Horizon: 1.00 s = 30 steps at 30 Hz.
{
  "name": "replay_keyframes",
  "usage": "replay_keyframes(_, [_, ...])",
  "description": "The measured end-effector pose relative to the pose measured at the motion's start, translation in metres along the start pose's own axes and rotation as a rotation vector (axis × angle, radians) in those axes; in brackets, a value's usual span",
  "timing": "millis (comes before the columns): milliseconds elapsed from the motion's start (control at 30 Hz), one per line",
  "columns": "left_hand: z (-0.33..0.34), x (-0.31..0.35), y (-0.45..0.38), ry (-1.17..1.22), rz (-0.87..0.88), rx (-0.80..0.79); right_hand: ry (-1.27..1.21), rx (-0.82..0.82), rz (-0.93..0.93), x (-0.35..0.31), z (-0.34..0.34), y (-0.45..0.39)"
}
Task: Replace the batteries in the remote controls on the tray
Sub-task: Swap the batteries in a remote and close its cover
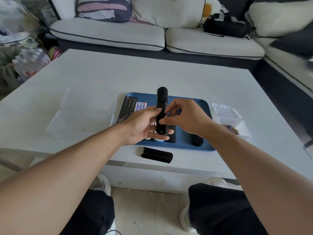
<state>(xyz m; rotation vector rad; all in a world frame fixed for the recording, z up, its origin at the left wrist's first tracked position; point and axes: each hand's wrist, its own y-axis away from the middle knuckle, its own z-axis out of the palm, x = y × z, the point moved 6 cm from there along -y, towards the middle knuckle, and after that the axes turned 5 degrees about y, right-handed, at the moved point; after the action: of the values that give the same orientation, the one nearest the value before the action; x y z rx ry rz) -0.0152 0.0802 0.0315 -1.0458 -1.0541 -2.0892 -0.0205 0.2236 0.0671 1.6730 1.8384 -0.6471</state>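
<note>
White coffee table (94, 78), blue tray (205, 107) near front edge. Left hand (144, 126) gripped black remote (162, 110) above tray; right hand (188, 117) pinched a battery (168, 114) at its compartment. Battery cover (156, 155) lay off-tray. Risk: reversed polarity, or battery slipping.

Head-worn camera looks forward and down, close over the table (203, 78).

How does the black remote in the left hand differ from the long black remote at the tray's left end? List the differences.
The held remote is lifted above the tray, back side up; the long remote lies flat on the tray, buttons showing. The held one's battery cover lies on the table. Both are black and slim.
</note>
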Motion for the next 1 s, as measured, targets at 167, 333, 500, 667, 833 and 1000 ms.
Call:
replay_keyframes(167, [0.000, -0.004, -0.002, -0.008, -0.003, -0.016, 0.007, 0.025, -0.031, -0.004, -0.003, 0.000])
replay_keyframes(333, [0.001, -0.003, -0.004, -0.059, 0.016, -0.005, 0.108, -0.061, -0.009, -0.007, 0.003, 0.001])
replay_keyframes(500, [0.000, -0.002, -0.007, -0.095, 0.054, 0.039, 0.194, -0.053, 0.005, -0.006, 0.002, 0.002])
replay_keyframes(667, [-0.005, -0.002, -0.007, -0.031, 0.043, 0.059, 0.148, -0.068, 0.025, -0.003, 0.004, 0.000])
replay_keyframes(833, [-0.013, 0.001, -0.008, 0.042, 0.057, 0.117, -0.090, -0.132, 0.173, 0.018, 0.003, 0.000])
replay_keyframes(1000, [-0.021, 0.007, -0.011, -0.039, 0.120, 0.175, -0.270, -0.127, 0.144, 0.022, -0.002, 0.000])
